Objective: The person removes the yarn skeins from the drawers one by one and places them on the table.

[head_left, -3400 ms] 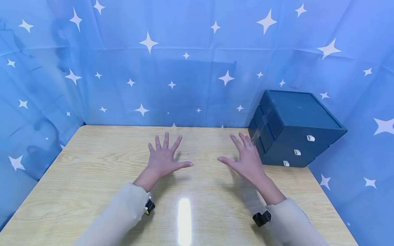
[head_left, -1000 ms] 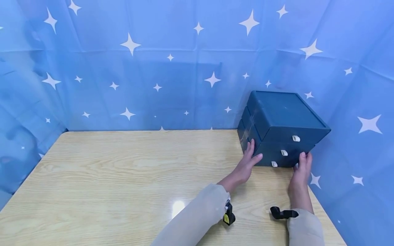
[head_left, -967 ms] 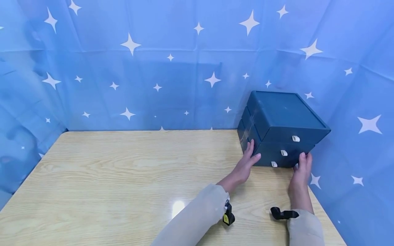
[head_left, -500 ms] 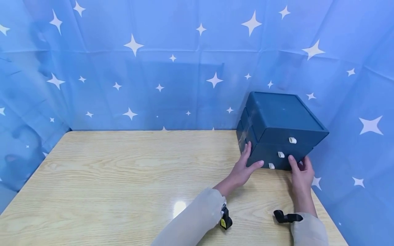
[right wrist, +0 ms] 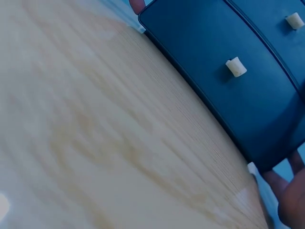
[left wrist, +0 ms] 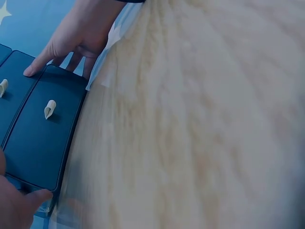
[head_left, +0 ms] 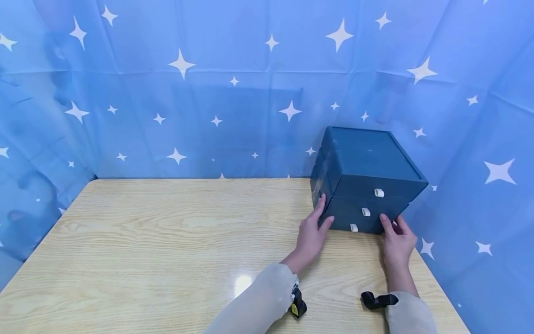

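Observation:
A dark blue drawer unit (head_left: pixel 375 153) with three stacked drawers stands at the back right of the table, each front bearing a small white pull tab (head_left: pixel 365 212). My left hand (head_left: pixel 309 237) holds its lower left corner, fingers along the side and thumb at the front. On the opposite side, my right hand (head_left: pixel 399 246) grips the lower right corner, thumb on the front and fingers round the side. The left wrist view shows the right thumb pressed on a drawer front (left wrist: pixel 45 133). Seen from the right wrist, the bottom drawer front (right wrist: pixel 205 52) sits close over the wood.
The light wood table (head_left: pixel 167 250) spreads to the left and front of the unit. A blue curtain with white stars (head_left: pixel 233 46) hangs behind and at both sides. The table's right edge runs just beyond my right hand.
Both hands came from over the middle of the table to the drawer unit's sides. My right thumb came onto its front. The unit has since shifted left with both hands.

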The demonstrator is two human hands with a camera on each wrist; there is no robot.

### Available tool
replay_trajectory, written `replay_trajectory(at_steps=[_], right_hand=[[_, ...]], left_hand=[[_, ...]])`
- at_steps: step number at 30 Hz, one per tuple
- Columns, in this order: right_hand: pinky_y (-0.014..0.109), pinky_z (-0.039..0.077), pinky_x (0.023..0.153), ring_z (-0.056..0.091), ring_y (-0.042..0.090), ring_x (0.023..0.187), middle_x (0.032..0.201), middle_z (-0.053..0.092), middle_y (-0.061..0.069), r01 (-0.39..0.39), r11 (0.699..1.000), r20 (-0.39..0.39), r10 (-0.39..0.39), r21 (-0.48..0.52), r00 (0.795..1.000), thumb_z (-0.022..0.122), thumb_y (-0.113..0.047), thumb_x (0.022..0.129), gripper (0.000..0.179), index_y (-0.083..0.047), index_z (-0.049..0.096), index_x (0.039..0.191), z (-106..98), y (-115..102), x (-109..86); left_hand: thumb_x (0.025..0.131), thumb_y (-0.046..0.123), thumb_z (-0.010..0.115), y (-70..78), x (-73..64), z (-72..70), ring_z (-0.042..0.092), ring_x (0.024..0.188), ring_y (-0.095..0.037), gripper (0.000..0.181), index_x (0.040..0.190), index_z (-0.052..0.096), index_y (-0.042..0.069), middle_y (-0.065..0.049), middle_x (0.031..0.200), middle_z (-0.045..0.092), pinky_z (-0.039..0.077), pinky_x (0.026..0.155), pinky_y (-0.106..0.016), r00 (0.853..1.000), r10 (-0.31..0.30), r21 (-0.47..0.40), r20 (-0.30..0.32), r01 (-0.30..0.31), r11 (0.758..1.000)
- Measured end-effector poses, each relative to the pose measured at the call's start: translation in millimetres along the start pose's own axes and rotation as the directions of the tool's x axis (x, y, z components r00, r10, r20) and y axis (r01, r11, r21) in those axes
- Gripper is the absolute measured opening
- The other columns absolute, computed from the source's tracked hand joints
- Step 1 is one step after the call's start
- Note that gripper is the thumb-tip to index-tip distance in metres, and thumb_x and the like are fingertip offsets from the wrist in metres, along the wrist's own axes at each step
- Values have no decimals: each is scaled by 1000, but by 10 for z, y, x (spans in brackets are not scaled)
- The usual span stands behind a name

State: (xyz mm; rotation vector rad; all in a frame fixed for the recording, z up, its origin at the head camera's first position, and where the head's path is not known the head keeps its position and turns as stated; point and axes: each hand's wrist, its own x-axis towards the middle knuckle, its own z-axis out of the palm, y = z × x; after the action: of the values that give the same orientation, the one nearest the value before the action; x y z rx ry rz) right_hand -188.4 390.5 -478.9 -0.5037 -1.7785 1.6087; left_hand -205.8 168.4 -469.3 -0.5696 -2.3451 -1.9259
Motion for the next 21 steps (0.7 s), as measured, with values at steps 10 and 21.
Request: replay_trajectory(at_steps=[10, 21], right_hand=[[2, 48, 77, 61, -4, 96, 110, 68, -28, 32, 999, 30, -32, 14, 999, 75, -21, 92, 46, -17, 65, 137, 166, -31, -132], [2, 49, 78, 62, -4, 99, 111, 67, -29, 8, 1000, 63, -7, -12, 998, 75, -20, 92, 47, -19, 63, 138, 265, -40, -271]], left_hand=[[105, 32, 53, -70, -37, -212, 38, 42, -11, 56, 153, 28, 46, 1, 141, 63, 43, 58, -17, 995, 19, 5, -96, -19, 1000], [103, 33, 55, -119, -108, -413, 26, 41, -8, 51, 149, 37, 44, -18, 84, 66, 31, 48, -17, 990, -12, 1, -140, 13, 1000]])
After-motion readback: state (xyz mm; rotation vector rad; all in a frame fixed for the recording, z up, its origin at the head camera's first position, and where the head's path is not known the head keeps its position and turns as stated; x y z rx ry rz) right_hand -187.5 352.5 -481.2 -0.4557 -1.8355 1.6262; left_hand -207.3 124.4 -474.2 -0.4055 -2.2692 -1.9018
